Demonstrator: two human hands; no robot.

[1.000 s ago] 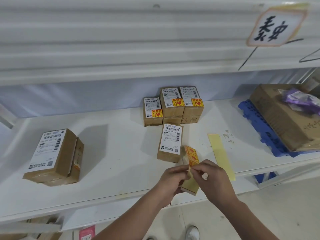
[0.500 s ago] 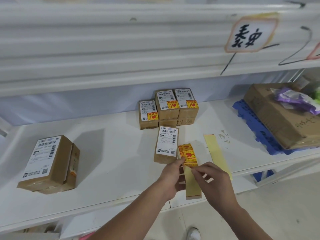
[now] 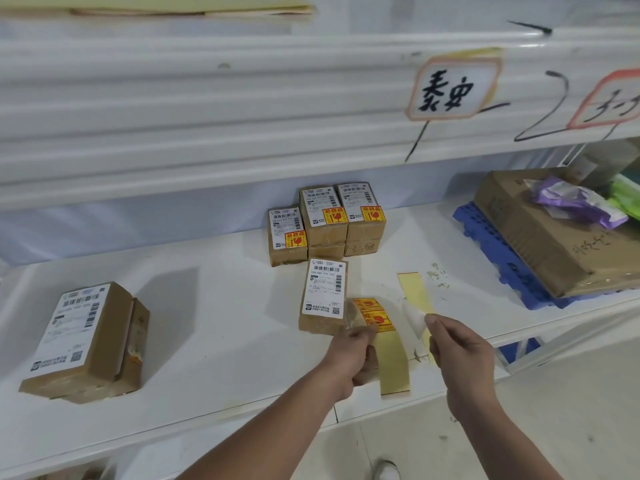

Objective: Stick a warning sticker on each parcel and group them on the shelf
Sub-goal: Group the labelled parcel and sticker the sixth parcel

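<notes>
At lower centre of the frame, the left hand [image 3: 348, 351] pinches the sticker strip [image 3: 393, 358] beside the bare parcel [image 3: 323, 296] on the shelf [image 3: 214, 306]; the right hand [image 3: 460, 348] pinches a pale peeled piece [image 3: 414, 315], likely a sticker. It should go flat on the label's lower corner, matching the group [image 3: 325, 220] behind, pressed from one edge.

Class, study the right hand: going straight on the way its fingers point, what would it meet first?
Probably the loose yellow strip lying on the shelf, just beyond the pale piece that the right hand pinches; its height above the shelf is unclear.
</notes>
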